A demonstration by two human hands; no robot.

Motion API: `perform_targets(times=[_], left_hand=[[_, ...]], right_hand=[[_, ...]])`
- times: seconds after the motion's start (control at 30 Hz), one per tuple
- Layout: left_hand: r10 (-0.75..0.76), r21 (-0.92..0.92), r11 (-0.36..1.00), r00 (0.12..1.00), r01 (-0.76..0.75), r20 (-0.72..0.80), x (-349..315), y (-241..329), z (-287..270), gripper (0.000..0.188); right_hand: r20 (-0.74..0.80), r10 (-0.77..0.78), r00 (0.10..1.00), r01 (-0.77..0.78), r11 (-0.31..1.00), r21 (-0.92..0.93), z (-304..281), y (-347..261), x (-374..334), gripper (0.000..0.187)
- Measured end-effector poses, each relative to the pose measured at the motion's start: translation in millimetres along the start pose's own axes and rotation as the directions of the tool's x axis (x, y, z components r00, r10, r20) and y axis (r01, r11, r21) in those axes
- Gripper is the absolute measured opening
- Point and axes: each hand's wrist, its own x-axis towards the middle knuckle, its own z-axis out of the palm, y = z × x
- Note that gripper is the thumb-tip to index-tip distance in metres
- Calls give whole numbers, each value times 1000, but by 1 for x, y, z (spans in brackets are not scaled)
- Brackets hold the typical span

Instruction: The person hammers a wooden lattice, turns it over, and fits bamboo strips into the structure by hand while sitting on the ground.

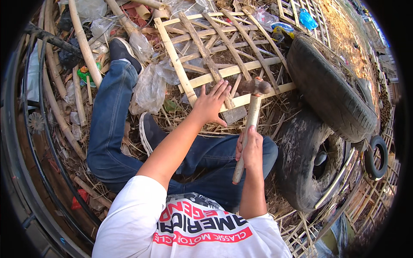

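Observation:
A lattice panel of split bamboo strips (180,73) lies on the littered ground in front of me. My left hand (213,102) rests with spread fingers on its near edge, over the lower end of a darker slat (201,49). In my right hand (249,148) is a hammer (252,114), gripped midway along its pale wooden handle. The rusty, rounded hammer head (254,87) is over the near crosspiece, right of my left hand; I cannot tell whether it touches. Below that crosspiece sits a grey block (234,115), partly hidden.
Two large worn tyres (329,92) lean at the right, with a small tyre (376,158) beyond. Bamboo poles (86,43) and plastic bags (150,88) litter the left. Black metal bars (49,133) curve along the left edge. More lattice (374,202) lies at the lower right.

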Motion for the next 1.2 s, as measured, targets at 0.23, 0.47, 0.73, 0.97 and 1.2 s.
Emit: perform_targets(times=[0.23, 0.47, 0.73, 0.97, 1.2], left_hand=[[-15, 19, 1000, 999, 14, 41, 5, 5, 1, 137], [-57, 48, 997, 995, 53, 84, 5, 6, -2, 139], [-51, 33, 998, 997, 49, 63, 4, 5, -1, 138], [-48, 25, 999, 997, 47, 67, 4, 5, 0, 138], [-52, 22, 998, 996, 51, 70, 4, 5, -1, 138]], right_hand=[[-13, 186, 982, -186, 982, -25, -1, 53, 24, 55], [-62, 249, 967, -252, 967, -46, 2, 56, 30, 55], [-61, 245, 968, -247, 968, -41, 1, 54, 28, 56], [-64, 247, 967, -250, 968, -37, 1, 55, 29, 56], [-66, 253, 965, -256, 965, -53, 2, 52, 28, 56]])
